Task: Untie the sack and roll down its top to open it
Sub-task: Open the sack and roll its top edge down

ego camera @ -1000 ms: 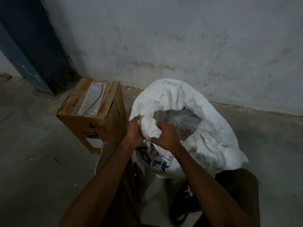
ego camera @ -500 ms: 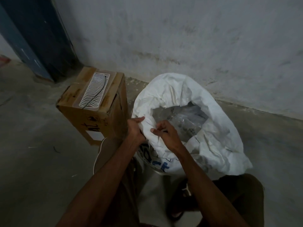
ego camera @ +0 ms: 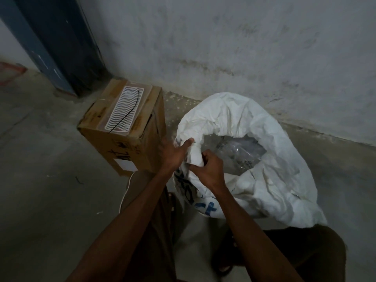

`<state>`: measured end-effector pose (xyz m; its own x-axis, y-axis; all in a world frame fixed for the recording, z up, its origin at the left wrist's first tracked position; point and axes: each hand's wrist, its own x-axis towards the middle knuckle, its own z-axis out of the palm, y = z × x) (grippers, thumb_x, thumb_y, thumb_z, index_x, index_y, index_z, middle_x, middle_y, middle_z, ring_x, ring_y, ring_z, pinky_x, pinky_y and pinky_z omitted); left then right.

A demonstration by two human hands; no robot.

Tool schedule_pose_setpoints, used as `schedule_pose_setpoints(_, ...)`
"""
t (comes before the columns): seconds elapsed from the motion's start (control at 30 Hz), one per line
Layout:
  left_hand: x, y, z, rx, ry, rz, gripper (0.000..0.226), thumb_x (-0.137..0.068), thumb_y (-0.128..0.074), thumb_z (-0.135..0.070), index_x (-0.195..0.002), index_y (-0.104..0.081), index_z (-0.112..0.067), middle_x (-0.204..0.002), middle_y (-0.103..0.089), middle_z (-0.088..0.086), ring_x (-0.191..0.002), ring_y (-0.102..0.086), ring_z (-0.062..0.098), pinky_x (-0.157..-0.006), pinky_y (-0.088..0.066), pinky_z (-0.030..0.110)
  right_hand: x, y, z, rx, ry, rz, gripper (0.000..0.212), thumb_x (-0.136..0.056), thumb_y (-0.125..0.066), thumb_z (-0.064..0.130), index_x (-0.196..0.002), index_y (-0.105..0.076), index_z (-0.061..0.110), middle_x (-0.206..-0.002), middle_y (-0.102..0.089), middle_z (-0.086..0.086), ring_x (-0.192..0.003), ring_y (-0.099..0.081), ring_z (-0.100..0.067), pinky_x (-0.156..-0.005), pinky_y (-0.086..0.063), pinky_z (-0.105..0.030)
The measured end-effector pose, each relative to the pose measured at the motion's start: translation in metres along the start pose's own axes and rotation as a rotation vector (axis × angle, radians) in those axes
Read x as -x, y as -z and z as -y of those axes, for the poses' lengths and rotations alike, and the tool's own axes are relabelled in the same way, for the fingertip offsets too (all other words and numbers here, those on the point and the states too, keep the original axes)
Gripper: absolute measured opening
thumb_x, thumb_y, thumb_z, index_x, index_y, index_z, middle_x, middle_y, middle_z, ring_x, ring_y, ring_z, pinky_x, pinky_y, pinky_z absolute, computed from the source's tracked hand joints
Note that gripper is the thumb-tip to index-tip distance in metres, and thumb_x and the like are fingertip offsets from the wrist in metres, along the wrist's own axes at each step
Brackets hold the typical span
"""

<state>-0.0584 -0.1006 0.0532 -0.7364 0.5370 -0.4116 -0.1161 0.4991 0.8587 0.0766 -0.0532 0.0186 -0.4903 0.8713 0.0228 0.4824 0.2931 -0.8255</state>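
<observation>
A white woven sack (ego camera: pixel 270 180) with blue print stands open on the floor, its top rolled outward into a thick rim. Clear plastic packets (ego camera: pixel 238 153) show inside its mouth. My left hand (ego camera: pixel 173 153) rests on the outside of the near-left rim, thumb stretched over the fold. My right hand (ego camera: pixel 207 169) pinches the same bunched stretch of rim from the inner side. Both hands hold the rolled cloth between them.
A brown cardboard box (ego camera: pixel 124 135) with a white wavy-patterned tray (ego camera: pixel 127 110) on top stands just left of the sack. A stained grey wall (ego camera: pixel 223 47) runs behind. A dark blue door frame (ego camera: pixel 53 43) is at the far left. My knees flank the sack on the concrete floor.
Both hands stayed on the near-left rim, shifting their grip as the fold bunched between them. The sack's mouth looks wider, showing more of the plastic packets.
</observation>
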Motion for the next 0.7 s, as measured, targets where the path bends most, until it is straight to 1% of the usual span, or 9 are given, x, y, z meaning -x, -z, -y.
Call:
schedule_pose_setpoints(0.03,-0.001,0.002,-0.004,0.02,0.002,0.01,0.104,-0.072,-0.076,-0.063,-0.15,-0.032,-0.01,-0.153,-0.04,0.007,-0.138,-0.043,0.027,-0.114,-0.034,0.039,-0.001,-0.002,0.0,0.014,0.015,-0.02,0.037,-0.067,-0.086,0.036,-0.085,-0.062,0.014,-0.076,-0.067,0.008,-0.064,-0.06,0.001,-0.056,-0.044,-0.014)
schedule_pose_setpoints(0.13,-0.023,0.0,-0.006,0.172,0.054,0.248,0.108,-0.055,-0.078,-0.077,-0.138,-0.051,-0.015,-0.141,-0.057,0.005,-0.12,-0.061,0.022,-0.107,-0.045,0.04,0.001,-0.006,-0.003,0.05,0.12,-0.062,0.032,-0.07,-0.084,0.031,-0.081,-0.059,0.015,-0.074,-0.065,0.007,-0.064,-0.059,-0.006,-0.057,-0.042,-0.018)
schedule_pose_setpoints(0.23,-0.065,-0.013,0.017,0.137,0.119,0.272,0.108,-0.043,-0.082,-0.079,-0.128,-0.062,-0.016,-0.122,-0.069,0.002,-0.104,-0.07,0.018,-0.098,-0.053,0.038,0.004,-0.009,-0.002,0.057,0.211,-0.104,0.022,-0.073,-0.08,0.019,-0.08,-0.06,0.018,-0.073,-0.059,0.013,-0.064,-0.054,-0.001,-0.06,-0.035,-0.011)
schedule_pose_setpoints(0.33,-0.043,-0.008,-0.005,0.178,0.062,0.27,0.067,-0.06,-0.086,-0.056,-0.103,-0.072,-0.006,-0.097,-0.076,0.008,-0.088,-0.074,0.024,-0.092,-0.057,0.043,0.006,-0.01,0.0,0.104,0.208,-0.124,0.02,-0.075,-0.077,0.02,-0.081,-0.058,0.018,-0.073,-0.058,0.013,-0.065,-0.052,-0.001,-0.06,-0.034,-0.013)
schedule_pose_setpoints(0.4,-0.035,-0.006,-0.01,0.284,0.058,0.234,0.04,-0.074,-0.081,-0.039,-0.092,-0.071,-0.004,-0.095,-0.074,0.013,-0.081,-0.071,0.026,-0.083,-0.058,0.041,0.004,-0.008,-0.001,0.144,0.176,-0.122,0.023,-0.076,-0.075,0.025,-0.081,-0.054,0.02,-0.074,-0.059,0.01,-0.065,-0.055,-0.007,-0.06,-0.039,-0.022)
schedule_pose_setpoints(0.5,-0.021,-0.003,-0.013,0.516,0.143,0.302,0.037,-0.082,-0.071,-0.034,-0.108,-0.065,-0.008,-0.104,-0.069,0.017,-0.093,-0.066,0.032,-0.087,-0.055,0.046,0.001,0.003,0.001,0.131,0.177,-0.02,0.037,-0.071,-0.08,0.043,-0.084,-0.051,0.024,-0.08,-0.058,0.009,-0.07,-0.057,-0.01,-0.06,-0.046,-0.027)
schedule_pose_setpoints(0.6,-0.019,0.003,-0.014,0.714,0.226,0.393,0.029,-0.087,-0.062,-0.033,-0.102,-0.066,-0.008,-0.093,-0.069,0.014,-0.087,-0.065,0.031,-0.087,-0.052,0.044,-0.004,0.02,0.012,-0.111,0.061,0.225,0.046,-0.066,-0.084,0.051,-0.093,-0.058,0.024,-0.093,-0.063,0.005,-0.08,-0.062,-0.01,-0.07,-0.051,-0.025)
schedule_pose_setpoints(0.63,-0.019,0.006,-0.016,0.735,0.223,0.423,0.028,-0.091,-0.058,-0.032,-0.1,-0.067,-0.007,-0.094,-0.067,0.015,-0.084,-0.064,0.03,-0.086,-0.051,0.041,-0.006,0.024,0.017,-0.198,0.029,0.257,0.038,-0.073,-0.08,0.047,-0.095,-0.06,0.023,-0.095,-0.064,0.003,-0.083,-0.062,-0.01,-0.072,-0.051,-0.028)
schedule_pose_setpoints(0.7,-0.02,0.011,-0.017,0.722,0.204,0.474,0.03,-0.092,-0.057,-0.027,-0.096,-0.071,-0.002,-0.095,-0.063,0.016,-0.077,-0.063,0.028,-0.079,-0.051,0.035,-0.012,0.031,0.025,-0.216,0.148,0.138,0.017,-0.087,-0.069,0.022,-0.101,-0.06,0.018,-0.1,-0.064,-0.001,-0.089,-0.061,-0.015,-0.076,-0.049,-0.034)
